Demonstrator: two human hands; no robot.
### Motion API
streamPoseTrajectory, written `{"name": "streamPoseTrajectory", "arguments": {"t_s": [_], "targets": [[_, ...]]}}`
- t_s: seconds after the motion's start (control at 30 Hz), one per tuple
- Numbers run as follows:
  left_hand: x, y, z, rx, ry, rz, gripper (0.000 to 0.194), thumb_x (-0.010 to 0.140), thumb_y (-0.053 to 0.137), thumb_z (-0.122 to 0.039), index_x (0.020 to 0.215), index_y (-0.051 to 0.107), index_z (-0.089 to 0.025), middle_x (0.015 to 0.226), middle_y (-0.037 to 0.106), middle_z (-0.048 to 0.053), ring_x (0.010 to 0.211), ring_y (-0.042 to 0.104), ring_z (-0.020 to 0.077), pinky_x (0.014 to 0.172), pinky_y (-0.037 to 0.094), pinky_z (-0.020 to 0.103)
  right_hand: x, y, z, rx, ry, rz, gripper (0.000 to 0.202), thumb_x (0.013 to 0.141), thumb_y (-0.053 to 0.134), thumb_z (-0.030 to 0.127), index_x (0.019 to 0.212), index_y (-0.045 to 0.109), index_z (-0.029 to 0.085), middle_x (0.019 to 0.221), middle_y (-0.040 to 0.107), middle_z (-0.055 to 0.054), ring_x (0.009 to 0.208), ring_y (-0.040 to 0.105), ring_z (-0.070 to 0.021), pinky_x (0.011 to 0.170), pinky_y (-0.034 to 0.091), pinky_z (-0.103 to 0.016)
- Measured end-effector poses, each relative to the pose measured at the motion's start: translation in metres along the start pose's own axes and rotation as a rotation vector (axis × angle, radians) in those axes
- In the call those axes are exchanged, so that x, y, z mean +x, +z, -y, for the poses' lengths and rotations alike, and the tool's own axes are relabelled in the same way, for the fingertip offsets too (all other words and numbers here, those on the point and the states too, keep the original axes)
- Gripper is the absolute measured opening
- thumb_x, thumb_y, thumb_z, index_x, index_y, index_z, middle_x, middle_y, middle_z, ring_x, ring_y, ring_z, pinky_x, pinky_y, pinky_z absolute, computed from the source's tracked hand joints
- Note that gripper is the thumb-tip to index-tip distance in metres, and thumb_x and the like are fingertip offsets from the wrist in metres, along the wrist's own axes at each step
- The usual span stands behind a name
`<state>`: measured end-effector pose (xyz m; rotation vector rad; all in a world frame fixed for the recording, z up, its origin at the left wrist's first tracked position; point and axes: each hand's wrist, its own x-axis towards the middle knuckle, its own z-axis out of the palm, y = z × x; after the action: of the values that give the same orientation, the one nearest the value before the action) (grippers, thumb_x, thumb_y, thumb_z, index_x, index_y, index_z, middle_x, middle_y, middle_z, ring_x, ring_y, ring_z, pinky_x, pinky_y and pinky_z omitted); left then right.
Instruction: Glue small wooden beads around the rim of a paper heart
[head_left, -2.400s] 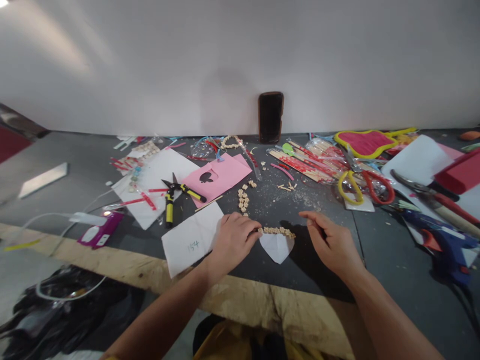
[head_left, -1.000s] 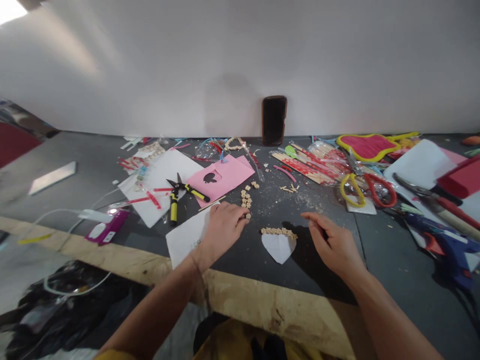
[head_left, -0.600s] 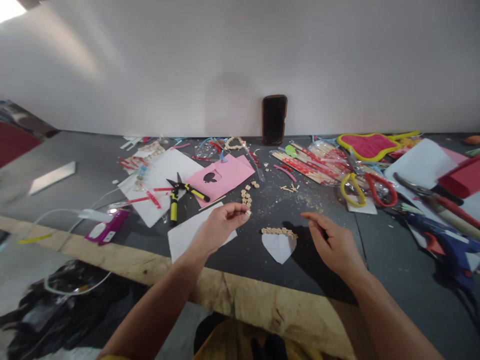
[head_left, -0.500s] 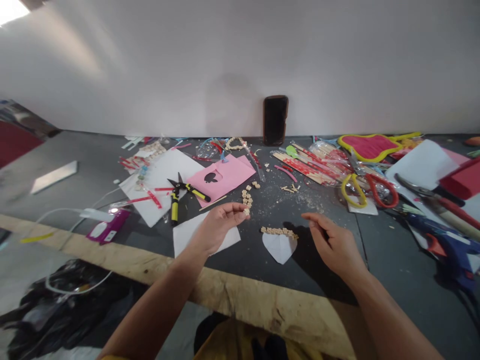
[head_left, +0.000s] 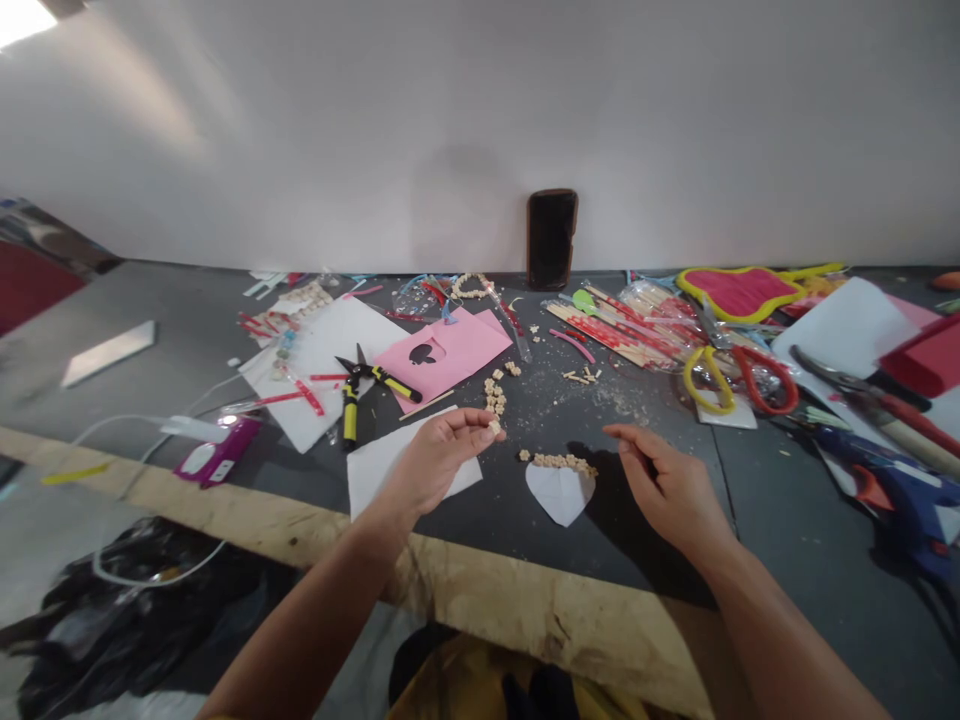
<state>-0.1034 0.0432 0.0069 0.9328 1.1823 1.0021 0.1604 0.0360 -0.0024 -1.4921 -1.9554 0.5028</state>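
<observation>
My left hand (head_left: 442,455) pinches a small pale wooden piece (head_left: 495,427) between thumb and fingertips, just below a cluster of similar pieces (head_left: 495,393). A white paper heart (head_left: 561,494) lies on the dark table, with a row of small wooden pieces (head_left: 559,461) along its top edge. To the right of the heart, my right hand (head_left: 664,485) hovers with its index finger extended and the fingers apart, holding nothing. White paper (head_left: 375,468) lies partly under my left hand.
Yellow-black pliers (head_left: 350,410) and pink paper (head_left: 457,350) lie behind my left hand. A phone (head_left: 551,240) leans on the wall. Scissors (head_left: 707,382), red-printed sticks (head_left: 615,335) and a blue glue gun (head_left: 892,490) are on the right. A purple device (head_left: 217,455) sits left.
The leftmost wooden piece by the heart now stands slightly apart from the row. Both hands are almost where they were.
</observation>
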Motion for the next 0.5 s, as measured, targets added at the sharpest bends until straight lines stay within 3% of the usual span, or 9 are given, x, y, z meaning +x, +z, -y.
{"name": "streamPoseTrajectory", "arguments": {"t_s": [0.1,0.23,0.5], "targets": [[-0.003,0.001,0.002,0.125,-0.005,0.004,0.027,0.071,0.069,-0.031,0.091,0.063,-0.015,0.082,0.066,0.003,0.076,0.060,0.0125,0.070,0.045,0.024,0.000,0.000,-0.001,-0.001,0.008,0.011,0.026,0.087,0.043,0.025,0.103,0.062,0.019,0.083,0.071,-0.004,0.060,0.064,-0.0134,0.058,0.048,-0.023],[-0.009,0.004,0.004,0.529,0.122,-0.011,0.020,0.076,0.063,-0.028,0.094,0.065,-0.019,0.077,0.063,0.000,0.068,0.056,0.0111,0.061,0.043,0.022,-0.002,0.000,-0.001,0.006,0.012,0.018,0.027,0.087,0.042,0.026,0.104,0.062,0.019,0.082,0.071,-0.003,0.056,0.062,-0.0128,0.057,0.048,-0.023],[-0.012,0.010,0.011,1.133,0.422,0.023,0.018,0.084,0.053,-0.022,0.097,0.065,-0.022,0.091,0.067,0.004,0.089,0.057,0.0196,0.079,0.044,0.031,-0.002,0.001,-0.003,-0.004,0.005,0.023,0.026,0.088,0.042,0.025,0.104,0.061,0.020,0.086,0.071,-0.004,0.064,0.065,-0.0144,0.060,0.049,-0.024]]}}
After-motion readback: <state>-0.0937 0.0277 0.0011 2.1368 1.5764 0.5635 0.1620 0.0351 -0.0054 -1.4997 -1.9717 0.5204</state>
